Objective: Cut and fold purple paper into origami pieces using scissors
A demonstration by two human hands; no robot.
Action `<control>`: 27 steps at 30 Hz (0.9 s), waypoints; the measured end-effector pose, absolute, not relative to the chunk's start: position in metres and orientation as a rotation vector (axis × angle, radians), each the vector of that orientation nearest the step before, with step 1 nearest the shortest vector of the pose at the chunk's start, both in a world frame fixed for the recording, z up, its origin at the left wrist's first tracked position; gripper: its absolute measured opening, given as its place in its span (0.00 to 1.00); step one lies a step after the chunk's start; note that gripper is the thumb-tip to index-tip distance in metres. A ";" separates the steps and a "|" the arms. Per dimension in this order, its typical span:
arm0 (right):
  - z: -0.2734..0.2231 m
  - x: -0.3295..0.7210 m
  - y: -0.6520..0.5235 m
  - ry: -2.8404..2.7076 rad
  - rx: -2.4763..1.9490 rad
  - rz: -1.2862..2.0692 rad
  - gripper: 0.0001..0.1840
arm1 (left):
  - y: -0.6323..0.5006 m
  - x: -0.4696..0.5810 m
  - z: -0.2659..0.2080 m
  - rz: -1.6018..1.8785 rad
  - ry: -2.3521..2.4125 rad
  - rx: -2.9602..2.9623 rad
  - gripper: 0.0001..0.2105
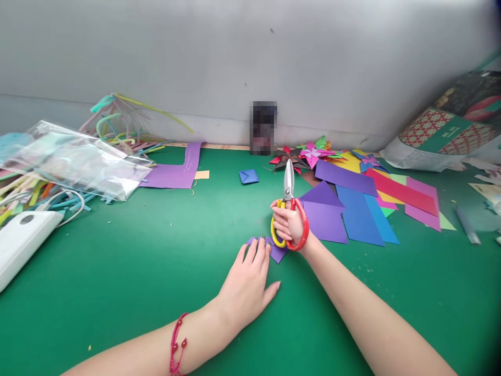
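My left hand (250, 282) lies flat on the green table, fingers stretched out over a piece of folded purple paper (278, 254). Part of that paper is hidden under the fingers. Just to its right, my right hand (291, 224) is closed around a pair of scissors (288, 180) with one red and one yellow handle. The blades point away from me and look closed. Beyond my left hand sits a small folded blue paper square (249, 176). Beside my right hand lie purple sheets (324, 219) and a blue sheet (360, 216).
Folded paper flowers (313, 151) and red and pink strips (407, 193) lie at the back right. A purple offcut (168, 176) rests left of centre. Farther left are a clear plastic bag (90, 167), pipe cleaners (125, 130) and a white device (27, 240). A patterned bag (442, 133) stands far right.
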State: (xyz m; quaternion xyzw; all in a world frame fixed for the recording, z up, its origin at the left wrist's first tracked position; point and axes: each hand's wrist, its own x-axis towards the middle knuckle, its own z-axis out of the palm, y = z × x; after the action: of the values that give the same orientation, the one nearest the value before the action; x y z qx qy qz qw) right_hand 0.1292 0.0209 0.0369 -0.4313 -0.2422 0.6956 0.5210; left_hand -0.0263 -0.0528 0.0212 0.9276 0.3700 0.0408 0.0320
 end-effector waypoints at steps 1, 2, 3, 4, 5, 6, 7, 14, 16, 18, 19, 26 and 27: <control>0.037 0.134 0.020 -0.589 -1.053 1.659 0.05 | -0.053 -0.026 0.021 0.130 1.142 2.855 0.31; 0.037 0.141 0.018 -0.596 -1.070 1.650 0.05 | -0.053 -0.027 0.021 0.136 1.143 2.853 0.31; 0.037 0.149 0.017 -0.603 -1.086 1.640 0.06 | -0.053 -0.027 0.020 0.141 1.143 2.851 0.31; 0.037 0.157 0.016 -0.609 -1.101 1.632 0.06 | -0.052 -0.027 0.020 0.147 1.142 2.849 0.30; 0.037 0.165 0.015 -0.615 -1.118 1.628 0.06 | -0.052 -0.027 0.019 0.155 1.140 2.848 0.30; 0.038 0.172 0.014 -0.620 -1.138 1.619 0.06 | -0.053 -0.027 0.019 0.162 1.139 2.846 0.30; 0.040 0.177 0.012 -0.631 -1.155 1.602 0.06 | -0.053 -0.027 0.019 0.168 1.139 2.844 0.30; 0.045 0.148 0.001 -0.599 -1.047 1.649 0.08 | -0.053 -0.026 0.020 0.167 1.149 2.835 0.30; 0.042 0.134 -0.001 -0.570 -1.013 1.676 0.08 | -0.053 -0.026 0.021 0.161 1.142 2.838 0.30; 0.039 0.128 -0.002 -0.573 -1.011 1.672 0.08 | -0.053 -0.026 0.022 0.159 1.141 2.838 0.30; 0.038 0.129 -0.003 -0.581 -1.015 1.664 0.08 | -0.053 -0.026 0.022 0.160 1.143 2.838 0.30; 0.040 0.174 -0.009 -0.617 -1.100 1.549 0.07 | -0.053 -0.026 0.022 0.148 1.148 2.846 0.30; 0.042 0.181 -0.010 -0.636 -1.142 1.501 0.07 | -0.053 -0.026 0.022 0.144 1.149 2.852 0.30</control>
State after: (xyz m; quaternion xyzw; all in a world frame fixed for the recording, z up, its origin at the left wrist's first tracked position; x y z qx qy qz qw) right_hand 0.1813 -0.0105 0.0416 -0.4814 -0.2682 0.6325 0.5442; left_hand -0.0261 -0.0527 0.0218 0.9261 0.3731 0.0466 0.0318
